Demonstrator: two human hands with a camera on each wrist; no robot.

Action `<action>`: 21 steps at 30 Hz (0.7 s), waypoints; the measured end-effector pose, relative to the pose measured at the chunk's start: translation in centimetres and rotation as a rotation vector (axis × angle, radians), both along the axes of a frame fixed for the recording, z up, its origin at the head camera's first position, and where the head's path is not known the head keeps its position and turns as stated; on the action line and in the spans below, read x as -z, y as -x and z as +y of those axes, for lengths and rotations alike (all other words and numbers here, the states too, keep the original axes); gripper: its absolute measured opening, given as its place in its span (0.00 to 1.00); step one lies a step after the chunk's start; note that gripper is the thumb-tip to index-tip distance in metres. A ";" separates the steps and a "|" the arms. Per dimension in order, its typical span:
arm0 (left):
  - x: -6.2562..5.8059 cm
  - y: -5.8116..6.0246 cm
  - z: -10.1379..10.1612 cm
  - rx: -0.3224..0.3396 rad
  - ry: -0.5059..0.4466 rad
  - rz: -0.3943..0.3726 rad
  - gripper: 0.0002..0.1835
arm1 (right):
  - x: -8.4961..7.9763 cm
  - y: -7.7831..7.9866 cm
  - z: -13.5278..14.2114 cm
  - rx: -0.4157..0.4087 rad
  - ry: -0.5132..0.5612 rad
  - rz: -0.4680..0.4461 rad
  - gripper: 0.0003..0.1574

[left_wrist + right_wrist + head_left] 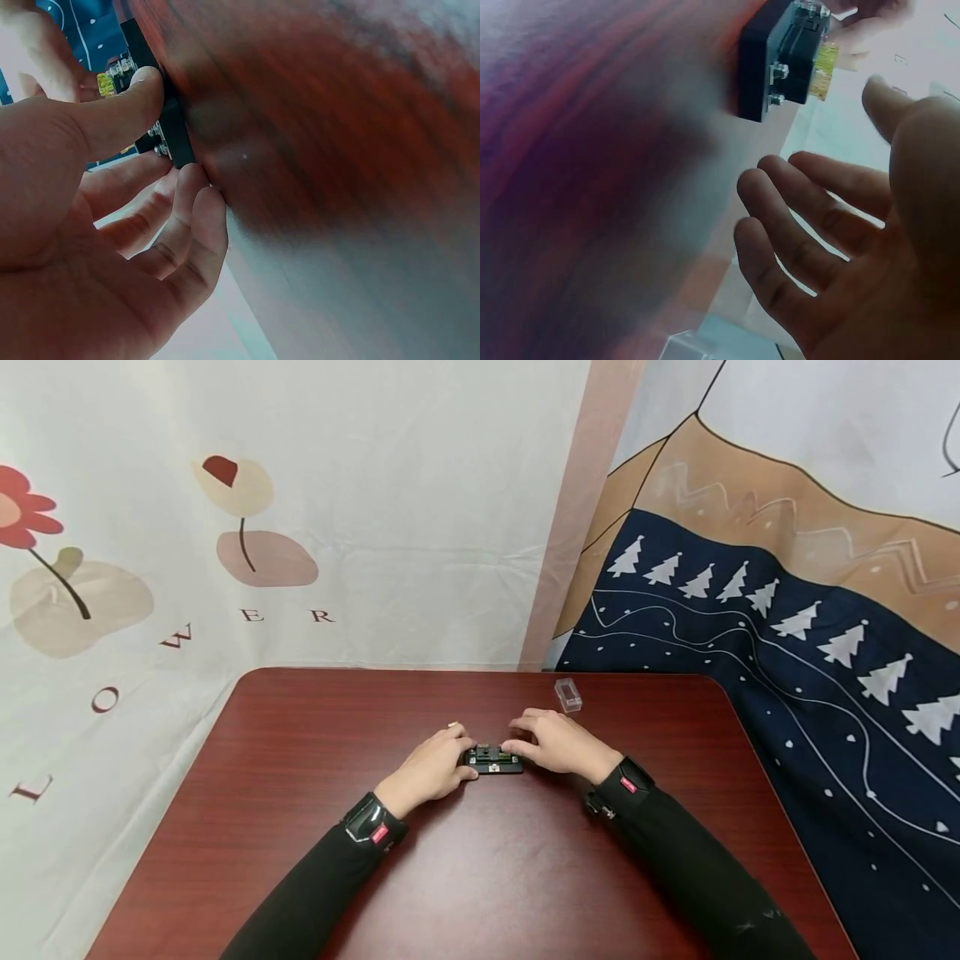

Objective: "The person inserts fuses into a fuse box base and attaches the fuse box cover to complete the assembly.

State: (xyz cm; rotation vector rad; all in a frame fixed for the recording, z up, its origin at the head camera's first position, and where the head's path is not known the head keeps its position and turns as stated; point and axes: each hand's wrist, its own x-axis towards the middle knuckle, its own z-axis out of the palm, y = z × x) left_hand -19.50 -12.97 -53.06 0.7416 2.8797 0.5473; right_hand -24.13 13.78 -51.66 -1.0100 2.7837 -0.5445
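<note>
A small black block [494, 769] with metal screws on top lies flat on the table in the head view. Its yellow translucent piece [823, 72] stands out from the top in the right wrist view. My left hand [429, 767] holds the block's left end, thumb [146, 94] over the near side and fingertips at the end and far side. Just off the right end is my right hand [561, 742], its fingers [795, 240] loosely bent with nothing between them. A gap shows between those fingertips and the block in the right wrist view.
A clear plastic box [568, 695] stands near the table's back edge, just beyond my right hand. The red-brown table [495, 877] has rounded back corners. Printed curtains [420, 527] hang behind it and along the right side.
</note>
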 end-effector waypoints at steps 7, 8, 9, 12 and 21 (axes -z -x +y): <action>0.0 0.0 0.0 -0.001 -0.013 0.000 0.24 | 0.4 -0.5 0.2 -0.008 -0.077 -0.032 0.36; 0.0 0.0 0.0 -0.001 -0.018 0.002 0.24 | 0.4 -0.6 0.2 -0.008 -0.084 -0.031 0.36; 0.0 0.0 0.0 0.000 -0.018 0.003 0.24 | 0.4 -0.7 0.2 -0.009 -0.092 -0.027 0.36; -0.1 0.0 0.0 0.003 -0.016 0.005 0.24 | 0.5 -0.9 0.1 -0.014 -0.113 -0.021 0.36; -0.2 -0.1 -0.3 0.002 0.000 0.010 0.24 | 0.6 -1.5 -0.4 -0.028 -0.124 0.001 0.30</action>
